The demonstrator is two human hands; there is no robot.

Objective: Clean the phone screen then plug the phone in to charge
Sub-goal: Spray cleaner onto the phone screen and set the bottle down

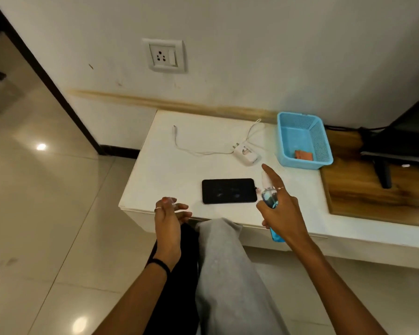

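Phone (229, 191) lies screen-up near the counter's (169, 170) front edge. Right hand (282, 209) grips a blue spray bottle (271, 201) just beside it, index finger raised. Left hand (168, 220) hovers at the front edge, fingers (179, 207) loosely curled, empty. Charger (247, 154) and cable (194, 148) lie toward the back edge.

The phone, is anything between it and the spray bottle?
Nothing visible. The right hand holds the spray bottle just right of the phone, which lies flat with its screen bare. The left hand stays off to the side.
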